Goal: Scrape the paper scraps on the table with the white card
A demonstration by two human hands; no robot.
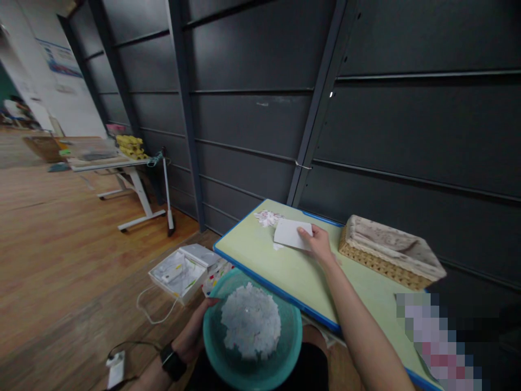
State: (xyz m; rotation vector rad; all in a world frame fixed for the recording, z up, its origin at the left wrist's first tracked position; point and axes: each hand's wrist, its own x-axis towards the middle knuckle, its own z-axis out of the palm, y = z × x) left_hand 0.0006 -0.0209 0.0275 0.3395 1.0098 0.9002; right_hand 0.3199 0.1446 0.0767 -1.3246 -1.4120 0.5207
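Observation:
My left hand (194, 328) grips the rim of a teal plastic basin (291, 339) above my lap, its fingers partly hidden behind the rim. Inside the basin lies a heap of small white paper scraps (251, 321). Over the yellow-green tabletop (260, 262), my right hand (318, 243) holds a white card (291, 232) between thumb and fingers. A small pile of white scraps (267, 218) lies on the table just beyond the card's left edge. Another bit of white shows under the card's lower edge.
A wicker basket (382, 266) with a cloth lining stands at the table's right back. On the floor to the left are an open white box (179, 271) and a power strip (116, 369) with cable. A dark panelled wall (252, 125) rises behind; another table (109, 163) stands further left.

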